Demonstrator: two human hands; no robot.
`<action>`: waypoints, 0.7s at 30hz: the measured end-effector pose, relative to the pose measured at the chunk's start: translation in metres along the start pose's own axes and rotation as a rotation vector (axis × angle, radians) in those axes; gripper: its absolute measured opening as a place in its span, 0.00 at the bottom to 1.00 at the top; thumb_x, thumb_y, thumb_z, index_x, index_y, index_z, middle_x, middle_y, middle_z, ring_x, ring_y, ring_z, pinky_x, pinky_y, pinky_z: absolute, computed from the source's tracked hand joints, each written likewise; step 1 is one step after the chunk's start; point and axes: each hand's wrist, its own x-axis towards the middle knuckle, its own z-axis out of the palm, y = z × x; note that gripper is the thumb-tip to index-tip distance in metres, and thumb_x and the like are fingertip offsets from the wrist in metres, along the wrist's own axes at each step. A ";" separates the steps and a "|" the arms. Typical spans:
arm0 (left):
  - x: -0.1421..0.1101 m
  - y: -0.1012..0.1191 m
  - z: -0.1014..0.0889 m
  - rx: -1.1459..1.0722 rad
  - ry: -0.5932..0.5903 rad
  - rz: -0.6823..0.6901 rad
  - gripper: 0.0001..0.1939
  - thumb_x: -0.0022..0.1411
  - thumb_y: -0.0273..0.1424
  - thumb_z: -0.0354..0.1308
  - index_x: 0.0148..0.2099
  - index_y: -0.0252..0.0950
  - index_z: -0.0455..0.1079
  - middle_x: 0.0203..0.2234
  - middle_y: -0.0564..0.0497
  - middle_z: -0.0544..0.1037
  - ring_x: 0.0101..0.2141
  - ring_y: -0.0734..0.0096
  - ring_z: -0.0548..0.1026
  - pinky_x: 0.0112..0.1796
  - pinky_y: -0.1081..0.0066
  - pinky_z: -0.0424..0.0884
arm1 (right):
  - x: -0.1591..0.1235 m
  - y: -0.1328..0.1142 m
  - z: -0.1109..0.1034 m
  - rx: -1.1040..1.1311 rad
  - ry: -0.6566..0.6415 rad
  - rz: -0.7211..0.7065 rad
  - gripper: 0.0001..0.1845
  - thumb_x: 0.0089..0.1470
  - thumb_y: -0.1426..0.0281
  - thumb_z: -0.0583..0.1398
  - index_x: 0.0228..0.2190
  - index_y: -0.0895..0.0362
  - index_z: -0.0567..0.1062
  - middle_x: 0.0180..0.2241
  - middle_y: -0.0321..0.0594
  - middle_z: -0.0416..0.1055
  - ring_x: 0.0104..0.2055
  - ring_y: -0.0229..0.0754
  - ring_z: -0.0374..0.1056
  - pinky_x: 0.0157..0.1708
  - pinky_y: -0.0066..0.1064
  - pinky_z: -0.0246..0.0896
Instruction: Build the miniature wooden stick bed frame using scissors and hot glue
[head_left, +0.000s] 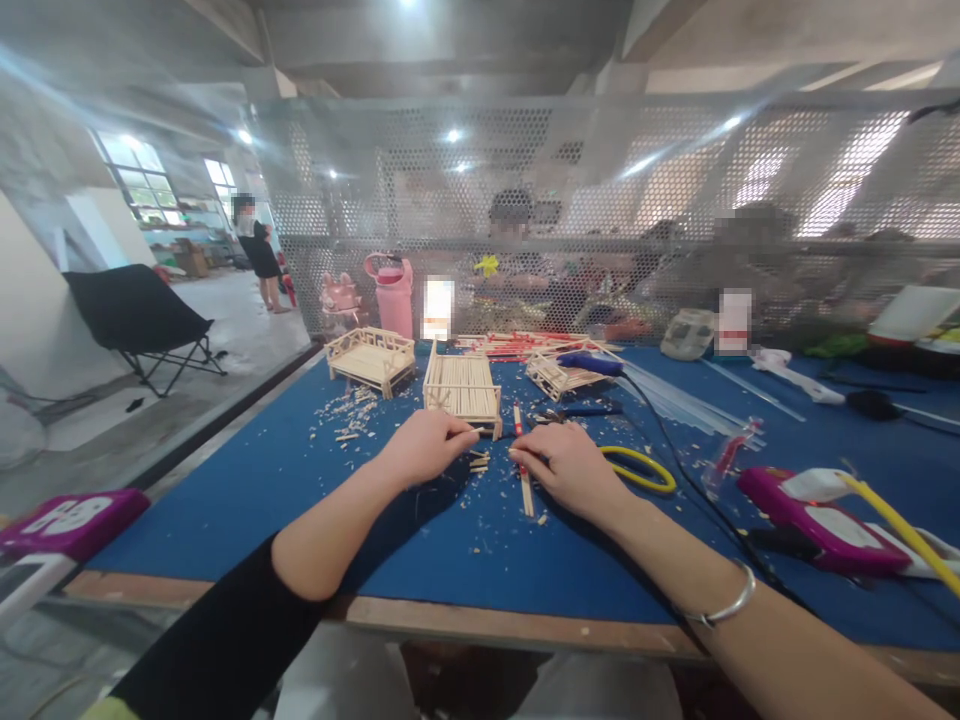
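My left hand (426, 446) is closed, thumb and forefinger pinching a short wooden stick (475, 431) beside the front corner of a small bed-like frame (461, 388) built from thin sticks. My right hand (571, 468) is closed in a pinch just across from it; whatever lies between its fingertips is too small to make out. Below those fingertips lie a few longer wooden sticks (527, 492), with a red-marked stick (517, 418) reaching up behind. Short cut stick pieces (478, 462) rest between the hands. Pliers (574, 412) lie partly hidden behind my right hand.
Two more stick models (371, 360) (551, 376) stand left and right; a blue glue gun (591, 363) rests on the right one. Clear glue sticks (675, 395), a yellow ring (641, 470) and a purple power strip (825, 525) lie rightward. A perforated screen (450, 220) borders the back.
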 end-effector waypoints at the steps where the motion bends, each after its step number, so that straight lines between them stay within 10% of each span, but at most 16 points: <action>1: 0.000 -0.003 0.000 0.006 -0.044 -0.014 0.18 0.62 0.38 0.48 0.28 0.35 0.75 0.20 0.52 0.74 0.24 0.73 0.67 0.26 0.75 0.55 | 0.000 0.000 0.001 0.007 -0.024 -0.010 0.12 0.59 0.68 0.54 0.31 0.55 0.77 0.31 0.39 0.75 0.36 0.40 0.67 0.35 0.31 0.47; 11: -0.001 -0.006 -0.006 -0.015 -0.192 0.006 0.15 0.56 0.35 0.53 0.44 0.38 0.75 0.35 0.49 0.80 0.34 0.67 0.74 0.33 0.74 0.63 | 0.004 -0.008 0.007 -0.024 -0.171 0.001 0.15 0.58 0.72 0.52 0.45 0.59 0.73 0.42 0.46 0.74 0.45 0.46 0.67 0.41 0.34 0.54; 18: -0.002 -0.035 -0.039 0.008 -0.360 -0.073 0.12 0.54 0.36 0.53 0.37 0.39 0.76 0.28 0.54 0.79 0.29 0.71 0.74 0.30 0.76 0.63 | 0.016 -0.012 -0.026 -0.020 -0.337 0.226 0.10 0.55 0.71 0.54 0.27 0.56 0.75 0.29 0.39 0.74 0.33 0.42 0.68 0.31 0.30 0.56; 21: -0.007 -0.042 -0.039 -0.008 -0.262 -0.146 0.12 0.55 0.37 0.52 0.34 0.39 0.75 0.26 0.54 0.78 0.28 0.70 0.73 0.28 0.74 0.62 | 0.014 -0.023 -0.021 0.025 -0.374 0.195 0.08 0.53 0.66 0.58 0.28 0.55 0.75 0.30 0.39 0.74 0.34 0.43 0.68 0.32 0.30 0.57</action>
